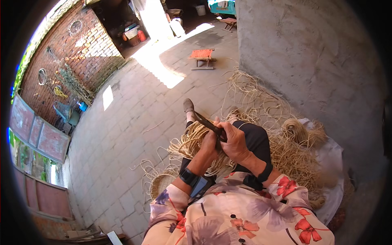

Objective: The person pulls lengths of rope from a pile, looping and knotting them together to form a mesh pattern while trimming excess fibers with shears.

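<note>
My right hand [234,142] is closed around a long dark tool [206,121], scissors-like in shape. The tool points up and to the left, away from my body, and its exact kind is hard to make out. Close against it, my left hand [209,142] is closed on a bundle of straw-coloured cord [185,143] that lies across my lap. The left fingertips are mostly hidden. Under my left forearm, the rim of a round woven piece [160,184] shows, with loose cord ends sticking out.
A large heap of loose cord [288,157] lies to my right on a pale sheet [332,175], beside a grey wall [310,53]. A folding stool with an orange seat [202,54] stands ahead on the paving. Along the brick wall at left are a watering can [65,112] and dry plants [74,83].
</note>
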`<move>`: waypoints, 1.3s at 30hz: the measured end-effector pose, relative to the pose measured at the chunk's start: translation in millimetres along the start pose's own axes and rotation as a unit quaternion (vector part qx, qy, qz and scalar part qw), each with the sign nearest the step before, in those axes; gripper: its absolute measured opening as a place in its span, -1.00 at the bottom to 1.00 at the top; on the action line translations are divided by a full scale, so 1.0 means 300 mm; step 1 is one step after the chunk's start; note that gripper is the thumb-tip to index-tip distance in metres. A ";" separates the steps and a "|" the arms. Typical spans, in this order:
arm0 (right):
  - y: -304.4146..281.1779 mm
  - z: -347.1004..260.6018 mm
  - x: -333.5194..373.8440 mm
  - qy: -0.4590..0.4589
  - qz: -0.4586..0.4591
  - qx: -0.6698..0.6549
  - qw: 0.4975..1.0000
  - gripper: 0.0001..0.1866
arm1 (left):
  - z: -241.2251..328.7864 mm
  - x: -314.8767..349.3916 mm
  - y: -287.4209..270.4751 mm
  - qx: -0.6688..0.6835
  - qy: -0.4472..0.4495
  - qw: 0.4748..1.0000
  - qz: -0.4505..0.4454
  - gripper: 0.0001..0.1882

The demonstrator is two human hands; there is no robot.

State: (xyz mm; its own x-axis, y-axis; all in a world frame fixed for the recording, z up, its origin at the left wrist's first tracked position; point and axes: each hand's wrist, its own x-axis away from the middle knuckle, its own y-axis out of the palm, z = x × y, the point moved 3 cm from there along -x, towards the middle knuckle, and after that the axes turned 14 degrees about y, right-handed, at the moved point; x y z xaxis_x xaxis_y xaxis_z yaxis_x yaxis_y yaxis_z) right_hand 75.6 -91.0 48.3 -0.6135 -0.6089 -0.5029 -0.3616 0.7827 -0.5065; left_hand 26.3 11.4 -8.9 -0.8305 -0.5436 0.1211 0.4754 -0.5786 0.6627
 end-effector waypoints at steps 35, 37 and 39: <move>-0.190 -0.067 -0.046 0.154 -0.115 -0.166 0.967 -0.56 | 0.034 0.067 -0.077 -0.621 0.196 0.668 -0.361 -0.72; -0.238 -0.111 -0.091 0.094 -0.097 -0.092 0.987 -0.58 | 0.005 0.080 -0.023 -0.586 0.136 0.651 -0.463 -0.61; -0.254 -0.074 -0.127 0.059 -0.070 -0.057 0.994 -0.59 | -0.069 0.101 -0.049 -0.622 0.157 0.593 -0.487 -0.57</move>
State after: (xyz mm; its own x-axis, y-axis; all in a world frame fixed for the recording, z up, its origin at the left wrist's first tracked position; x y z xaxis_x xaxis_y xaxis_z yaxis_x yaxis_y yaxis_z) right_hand 110.8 -124.7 121.5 -0.6267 -0.6992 -0.3440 -0.5225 0.7046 -0.4801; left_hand 0.1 -9.1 -30.2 -0.8847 0.4435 -0.1436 -0.1776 -0.6056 -0.7757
